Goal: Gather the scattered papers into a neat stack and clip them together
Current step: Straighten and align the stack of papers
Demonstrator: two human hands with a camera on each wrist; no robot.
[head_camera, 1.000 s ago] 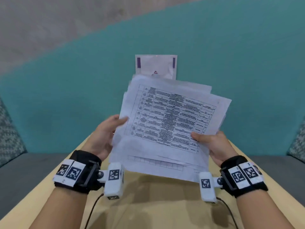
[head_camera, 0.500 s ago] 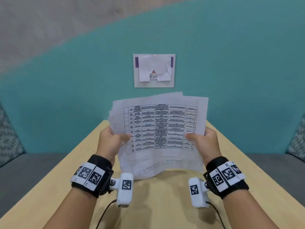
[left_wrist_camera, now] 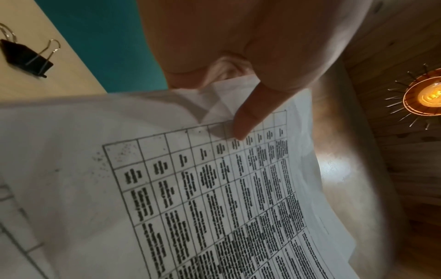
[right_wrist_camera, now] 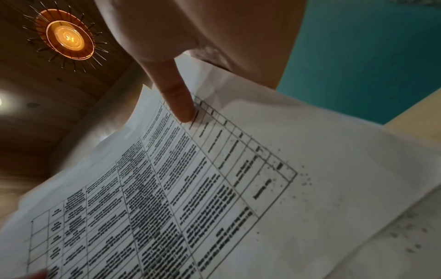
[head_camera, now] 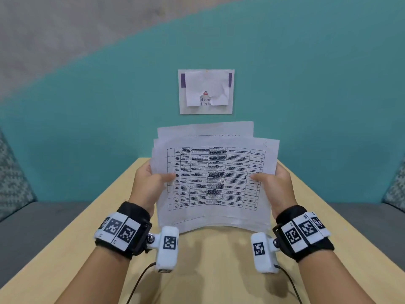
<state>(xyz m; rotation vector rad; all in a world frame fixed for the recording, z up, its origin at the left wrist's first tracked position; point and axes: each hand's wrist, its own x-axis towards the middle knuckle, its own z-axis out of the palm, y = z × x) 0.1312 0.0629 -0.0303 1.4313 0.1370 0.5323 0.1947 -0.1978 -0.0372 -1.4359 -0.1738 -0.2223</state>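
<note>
A sheaf of printed papers (head_camera: 214, 178) with a table grid on the front sheet stands upright over the wooden table (head_camera: 208, 270), its lower edge down at the tabletop. One sheet sticks out above the rest. My left hand (head_camera: 157, 178) grips the left edge, thumb (left_wrist_camera: 248, 117) on the front sheet (left_wrist_camera: 214, 188). On the other side my right hand (head_camera: 267, 178) grips the right edge, thumb (right_wrist_camera: 179, 98) pressed on the sheet (right_wrist_camera: 214, 188). A black binder clip (left_wrist_camera: 26, 56) lies on the table beyond the papers, seen only in the left wrist view.
A paper notice (head_camera: 206, 92) hangs on the teal wall behind the table. Grey seats (head_camera: 43, 222) with patterned cushions flank the table on both sides. Cables run from the wrist cameras over the near tabletop.
A second ago the sheaf was skewed and fanned, tilted to the right. Both hands have since turned it square, brought it lower, and moved onto its side edges.
</note>
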